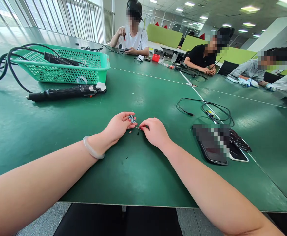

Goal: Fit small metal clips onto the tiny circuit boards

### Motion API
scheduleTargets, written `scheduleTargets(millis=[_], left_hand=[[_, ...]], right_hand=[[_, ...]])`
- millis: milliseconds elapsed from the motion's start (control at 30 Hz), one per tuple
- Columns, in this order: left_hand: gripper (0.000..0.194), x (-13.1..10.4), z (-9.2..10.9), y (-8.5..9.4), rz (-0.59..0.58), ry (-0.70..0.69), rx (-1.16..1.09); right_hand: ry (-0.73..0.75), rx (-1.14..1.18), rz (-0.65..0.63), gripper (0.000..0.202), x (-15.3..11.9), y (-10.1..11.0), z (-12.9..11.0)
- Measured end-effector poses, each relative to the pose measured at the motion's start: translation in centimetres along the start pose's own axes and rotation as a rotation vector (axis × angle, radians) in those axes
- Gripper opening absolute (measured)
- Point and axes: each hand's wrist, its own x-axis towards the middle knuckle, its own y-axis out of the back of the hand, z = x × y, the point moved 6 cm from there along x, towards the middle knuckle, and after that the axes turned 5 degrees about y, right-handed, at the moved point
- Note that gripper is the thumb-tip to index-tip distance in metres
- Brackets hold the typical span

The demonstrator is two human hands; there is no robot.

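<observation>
Over the middle of the green table, my left hand (119, 127) is closed around a small grey-and-white part (132, 119), perhaps a little circuit piece; its exact kind is too small to tell. Close beside it, my right hand (155, 132) pinches a tiny light-coloured piece (138, 127) between thumb and forefinger. The two hands are slightly apart. On the tabletop just below the fingertips lie a tiny orange-brown piece (130, 132) and a tiny black piece (138, 133).
A green plastic basket (101, 67) with black cables stands at the left, a black electric screwdriver (67, 92) in front of it. Right of my hands lie a black pouch-like item (211, 147) and a coiled cable (217, 106). Several people sit along the table's far side.
</observation>
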Motion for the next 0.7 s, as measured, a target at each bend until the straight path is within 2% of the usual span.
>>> scheduleTargets(millis=[100,233,500,567,700], left_hand=[[0.024,0.1,-0.1,0.0,-0.005,0.002,-0.005],[0.029,0.0,-0.1,0.0,-0.016,0.007,0.007],[0.028,0.1,-0.3,-0.1,-0.046,-0.008,0.004],[0.029,0.2,-0.4,-0.1,-0.052,-0.013,0.015],[0.028,-0.1,-0.2,-0.3,-0.056,-0.017,0.065]], right_hand=[[-0.003,0.000,0.009,0.022,-0.1,0.2,0.0],[-0.037,-0.034,0.029,0.011,-0.3,0.7,-0.1],[0.013,-0.125,-0.028,0.017,-0.1,0.1,-0.6],[0.031,-0.100,0.000,0.017,0.0,0.3,-0.6],[0.126,-0.020,0.149,0.017,-0.3,1.5,-1.3]])
